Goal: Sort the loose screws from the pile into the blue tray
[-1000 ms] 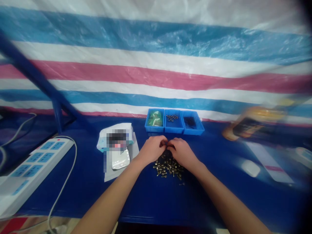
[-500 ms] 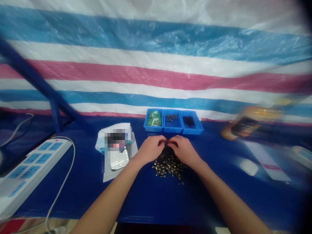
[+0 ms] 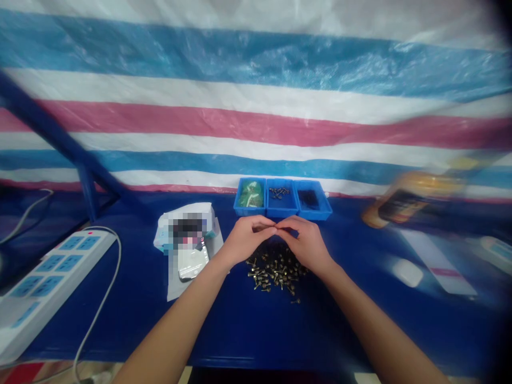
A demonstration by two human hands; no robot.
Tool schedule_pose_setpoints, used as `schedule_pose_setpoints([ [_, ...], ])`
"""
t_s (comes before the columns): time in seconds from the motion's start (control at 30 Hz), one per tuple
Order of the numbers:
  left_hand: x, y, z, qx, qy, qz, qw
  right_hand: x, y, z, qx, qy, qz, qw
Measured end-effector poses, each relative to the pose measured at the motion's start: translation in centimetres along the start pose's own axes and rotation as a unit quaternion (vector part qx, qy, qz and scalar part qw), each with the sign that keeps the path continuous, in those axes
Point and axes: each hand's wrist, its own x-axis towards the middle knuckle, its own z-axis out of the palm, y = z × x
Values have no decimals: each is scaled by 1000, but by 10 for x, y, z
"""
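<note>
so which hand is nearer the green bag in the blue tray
Left. The left hand is directly in front of the green bag; the right hand is farther right.

A dark-blue table (image 3: 260,330) here holds brassy metal screws (image 3: 280,273) centrally, rectangular blue plastic bins (image 3: 281,211) at twelve o'clock, a long white power strip (image 3: 60,293) at nine.

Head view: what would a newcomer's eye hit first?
The striped sheet, blue, white and pink, filling roughly the upper half. Then, near the middle, the left hand and right hand, fingertips together by a pile of small screw-like metal pieces; anything pinched there is too small to tell. Just beyond, three blue trays stand side by side.
</note>
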Motion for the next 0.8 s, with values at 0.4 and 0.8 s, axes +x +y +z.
schedule_pose_setpoints([
  [0.4, -3, 9, -1, -67, -6, -46, 997, -1, 2, -6, 78, -3, 13, 997],
  [0.8, -1, 4, 4, -24, 28, -15, 999, -3, 5, 0, 23, -40, -22, 999],
])
